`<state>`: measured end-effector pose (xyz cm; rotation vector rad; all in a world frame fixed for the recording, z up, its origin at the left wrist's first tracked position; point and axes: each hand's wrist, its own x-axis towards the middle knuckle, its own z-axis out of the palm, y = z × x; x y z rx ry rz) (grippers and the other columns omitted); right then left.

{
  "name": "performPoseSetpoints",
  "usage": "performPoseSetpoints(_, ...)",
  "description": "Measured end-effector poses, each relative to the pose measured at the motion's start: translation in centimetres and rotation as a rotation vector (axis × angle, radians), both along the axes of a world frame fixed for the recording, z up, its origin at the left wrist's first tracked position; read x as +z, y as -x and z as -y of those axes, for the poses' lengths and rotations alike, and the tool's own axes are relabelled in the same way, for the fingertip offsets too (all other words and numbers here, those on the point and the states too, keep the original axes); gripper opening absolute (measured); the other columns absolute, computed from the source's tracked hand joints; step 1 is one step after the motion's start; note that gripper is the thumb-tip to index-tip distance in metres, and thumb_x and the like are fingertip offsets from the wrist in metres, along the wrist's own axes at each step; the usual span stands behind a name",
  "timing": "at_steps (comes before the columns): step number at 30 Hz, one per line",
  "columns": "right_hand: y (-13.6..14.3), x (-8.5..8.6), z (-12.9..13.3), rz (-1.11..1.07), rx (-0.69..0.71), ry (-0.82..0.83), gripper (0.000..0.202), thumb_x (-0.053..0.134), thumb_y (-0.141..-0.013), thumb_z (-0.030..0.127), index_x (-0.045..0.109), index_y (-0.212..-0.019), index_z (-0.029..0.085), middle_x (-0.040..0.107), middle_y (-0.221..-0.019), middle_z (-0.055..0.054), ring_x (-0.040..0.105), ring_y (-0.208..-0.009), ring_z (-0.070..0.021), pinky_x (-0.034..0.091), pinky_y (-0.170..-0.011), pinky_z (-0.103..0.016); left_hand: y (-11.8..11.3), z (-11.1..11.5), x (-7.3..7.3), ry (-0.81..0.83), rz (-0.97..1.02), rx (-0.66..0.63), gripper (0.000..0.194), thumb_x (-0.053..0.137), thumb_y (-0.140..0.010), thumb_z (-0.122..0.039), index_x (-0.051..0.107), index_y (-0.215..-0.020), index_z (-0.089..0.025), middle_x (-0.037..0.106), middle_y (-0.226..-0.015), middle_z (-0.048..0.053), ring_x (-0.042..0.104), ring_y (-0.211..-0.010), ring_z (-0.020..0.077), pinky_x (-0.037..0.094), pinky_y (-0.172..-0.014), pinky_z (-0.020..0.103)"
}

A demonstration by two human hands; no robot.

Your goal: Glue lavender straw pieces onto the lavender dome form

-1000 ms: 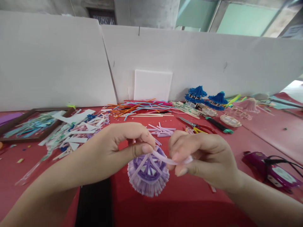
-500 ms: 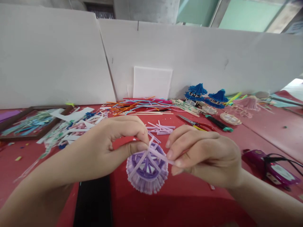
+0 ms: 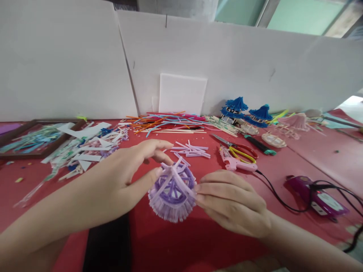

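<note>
Lilac and purple, the domed openwork piece (image 3: 172, 192) in the head view looks very light, its slender strips springy and easily bent. The crossing at its peak is probably the weakest spot; its darker ring and dense fringe seem firmer, so a soft hold on opposite sides of that ring would suit it better than a squeeze from above. It lies just nearer the person than the heap of cut lilac strips (image 3: 195, 152), which rests on the red table (image 3: 170, 249). The left hand (image 3: 121, 177) comes in from the near left of that heap, palm turned inward, thumb and forefinger spread about the peak—whether they pinch it, I cannot tell. On the near right of the heap, the right hand (image 3: 238, 204) reaches inward with its back showing, fingers together, tips against the piece's right edge—its thumb is hidden, so any grip is unclear.
</note>
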<state>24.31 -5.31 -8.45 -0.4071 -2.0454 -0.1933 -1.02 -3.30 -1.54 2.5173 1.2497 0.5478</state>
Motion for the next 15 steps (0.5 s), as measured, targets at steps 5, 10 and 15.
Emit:
performPoseSetpoints(5,0.3,-1.1,0.1,-0.034,0.011,0.002,0.012,0.067,-0.082,0.008,0.072,-0.091,0.012,0.078,-0.084,-0.007,0.073,-0.081,-0.0176,0.065,-0.069,-0.029,-0.5,-0.1,0.2,0.042,0.054,0.023,0.037,0.054,-0.092,-0.043,0.054,-0.126,-0.029,0.072,-0.110,0.003,0.068,-0.094,0.0223,0.053,-0.081,0.033)
performPoseSetpoints(10,0.4,-1.7,0.2,-0.017,0.027,0.013,0.014,0.067,-0.082,0.008,0.072,-0.094,0.013,0.078,-0.086,-0.006,0.073,-0.085,-0.0161,0.065,-0.074,-0.028,-0.5,-0.3,-0.1,0.058,0.033,0.007,0.033,0.051,-0.093,-0.039,0.056,-0.124,-0.028,0.071,-0.107,0.004,0.068,-0.095,0.0232,0.053,-0.083,0.035)
performPoseSetpoints(15,0.5,-1.8,0.1,0.000,-0.002,-0.007,0.013,0.063,-0.085,0.006,0.072,-0.093,0.011,0.079,-0.089,-0.007,0.073,-0.089,-0.0169,0.065,-0.075,-0.029,-0.7,-0.4,0.0,0.054,0.059,-0.018,0.028,0.051,-0.094,-0.037,0.059,-0.119,-0.028,0.071,-0.106,0.003,0.068,-0.095,0.0222,0.053,-0.082,0.034)
